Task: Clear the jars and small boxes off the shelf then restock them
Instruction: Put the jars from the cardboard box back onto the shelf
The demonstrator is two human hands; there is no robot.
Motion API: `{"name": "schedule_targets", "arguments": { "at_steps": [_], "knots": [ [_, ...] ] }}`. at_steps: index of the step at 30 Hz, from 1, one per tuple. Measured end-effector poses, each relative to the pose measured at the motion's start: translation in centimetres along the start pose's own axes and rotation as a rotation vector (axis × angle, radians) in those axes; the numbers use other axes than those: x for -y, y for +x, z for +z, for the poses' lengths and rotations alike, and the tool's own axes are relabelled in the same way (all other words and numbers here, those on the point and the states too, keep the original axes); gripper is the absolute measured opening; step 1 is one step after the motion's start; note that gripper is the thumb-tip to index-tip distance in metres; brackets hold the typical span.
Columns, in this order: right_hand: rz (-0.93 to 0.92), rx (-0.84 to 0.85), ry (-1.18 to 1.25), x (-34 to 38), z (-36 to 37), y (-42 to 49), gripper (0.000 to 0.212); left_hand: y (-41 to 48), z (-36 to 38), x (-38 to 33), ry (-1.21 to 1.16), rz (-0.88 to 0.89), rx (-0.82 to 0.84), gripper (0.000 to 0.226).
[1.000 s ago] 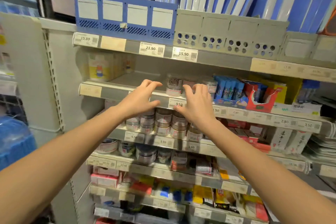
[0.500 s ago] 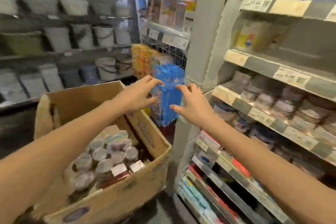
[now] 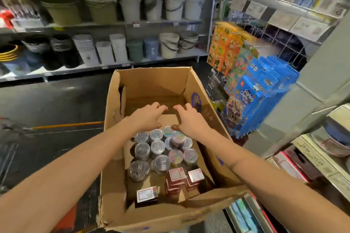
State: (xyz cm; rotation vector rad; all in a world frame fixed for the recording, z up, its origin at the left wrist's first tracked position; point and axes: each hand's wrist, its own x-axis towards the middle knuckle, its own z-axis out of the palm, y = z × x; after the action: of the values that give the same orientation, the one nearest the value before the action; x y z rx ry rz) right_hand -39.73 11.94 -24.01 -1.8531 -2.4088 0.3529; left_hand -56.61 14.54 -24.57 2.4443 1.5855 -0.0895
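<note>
- Both hands are out over the open cardboard box (image 3: pixel 151 85), palms down, fingers spread and curled a bit. The left hand (image 3: pixel 146 118) and right hand (image 3: pixel 190 119) sit close together, fingertips nearly meeting, and neither is grasping anything.
- Forearms come in from the near corners and angle toward the middle of the box.
- Just under the wrists is a cluster of clear-lidded jars (image 3: pixel 161 149), packed upright and touching each other.
- Nearer still, a few small boxes (image 3: pixel 184 178) in red and white, plus one darker small box (image 3: pixel 147 194) lying by itself at the near left.
- The far half of the box floor is bare cardboard, so plenty of room there.
- Right wall of the box runs close to the shelf unit (image 3: pixel 322 159); blue hanging packs (image 3: pixel 265 91) are just beyond.
- Left side is open dark floor (image 3: pixel 47 104).
</note>
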Motion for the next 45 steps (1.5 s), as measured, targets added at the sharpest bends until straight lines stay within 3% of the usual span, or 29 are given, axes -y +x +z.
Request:
{"name": "schedule_targets", "arguments": {
  "at_steps": [7,10,15,18,22,34,45],
  "knots": [
    [-0.050,0.241,0.000,0.8,7.1,7.8,0.066,3.7,6.2,4.8,-0.036,-0.236,0.225,0.070],
    [-0.076,0.315,0.010,1.2,10.2,10.1,0.069,4.3,8.5,5.7,-0.061,-0.334,0.298,0.059],
    [-0.064,0.349,0.004,1.5,14.8,12.4,0.057,5.4,10.6,6.6,-0.062,-0.412,0.327,0.062],
    [-0.072,0.410,-0.004,1.1,16.4,13.5,0.061,5.7,11.7,6.8,-0.063,-0.443,0.313,0.062],
    [-0.080,0.497,-0.057,1.4,17.1,14.3,0.061,6.0,13.7,7.1,-0.223,-0.527,0.302,0.061],
    [-0.100,0.388,-0.185,3.1,19.0,14.6,0.024,6.4,15.4,7.2,-0.297,-0.663,0.238,0.047],
    [-0.118,0.416,-0.001,2.4,16.2,15.0,0.040,6.7,12.6,7.4,-0.290,-0.670,0.269,0.060]
  ]
}}
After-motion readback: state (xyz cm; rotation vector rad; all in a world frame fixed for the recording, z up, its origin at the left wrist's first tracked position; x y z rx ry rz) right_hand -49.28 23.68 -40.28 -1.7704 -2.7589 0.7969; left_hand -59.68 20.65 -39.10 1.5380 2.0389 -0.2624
